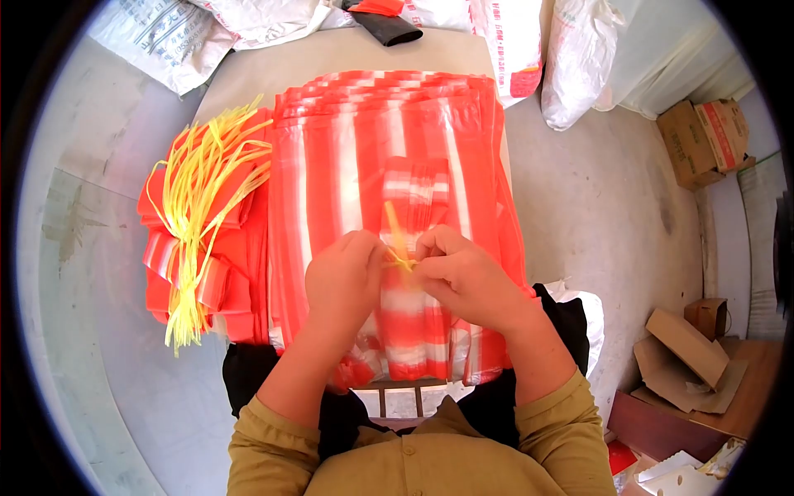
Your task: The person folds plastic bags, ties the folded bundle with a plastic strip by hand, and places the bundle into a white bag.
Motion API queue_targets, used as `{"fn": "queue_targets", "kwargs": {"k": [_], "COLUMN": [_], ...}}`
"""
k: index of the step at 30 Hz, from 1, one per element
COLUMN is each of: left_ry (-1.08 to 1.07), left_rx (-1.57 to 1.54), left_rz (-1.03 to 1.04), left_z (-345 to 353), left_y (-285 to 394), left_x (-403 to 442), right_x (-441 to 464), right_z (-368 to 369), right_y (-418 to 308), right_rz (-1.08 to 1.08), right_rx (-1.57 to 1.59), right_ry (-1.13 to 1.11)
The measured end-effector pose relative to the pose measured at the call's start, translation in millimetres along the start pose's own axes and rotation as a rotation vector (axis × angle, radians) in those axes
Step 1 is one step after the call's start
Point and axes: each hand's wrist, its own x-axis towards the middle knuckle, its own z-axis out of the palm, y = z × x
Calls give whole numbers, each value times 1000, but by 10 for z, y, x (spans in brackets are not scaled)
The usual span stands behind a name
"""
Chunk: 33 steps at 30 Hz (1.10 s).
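A folded bundle of red-and-white striped plastic bags point(416, 186) lies lengthwise on a large stack of the same striped bags point(327, 165). Over the middle of that bundle, a yellow plastic strip point(392, 217) is pinched between my two hands, one end sticking up and slightly blurred. My left hand point(346, 277) is closed on the strip from the left. From the right, my right hand point(463, 277) grips it between thumb and fingers. Whether the strip passes under the bundle is hidden.
Left of the stack, many loose yellow strips point(198, 207) drape over more folded red bags point(240, 289). White printed sacks point(169, 41) and a black tube-like item point(387, 26) sit at the back. Cardboard boxes point(691, 145) stand on the floor to the right.
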Motion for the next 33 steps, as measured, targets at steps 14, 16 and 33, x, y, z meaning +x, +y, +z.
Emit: {"fn": "queue_targets", "kwargs": {"k": [14, 16, 33], "left_ry": [-134, -168, -332], "left_rx": [-436, -537, -1621], "left_rz": [-186, -254, -668], "left_z": [-79, -59, -10], "left_y": [92, 42, 37], "left_x": [-204, -209, -276], "right_x": [-185, -152, -53], "right_z": [-72, -110, 214], "right_y": [-150, -249, -8], "right_rz": [417, 467, 479], "right_rx": [-219, -135, 847], "right_ry": [34, 18, 287]}}
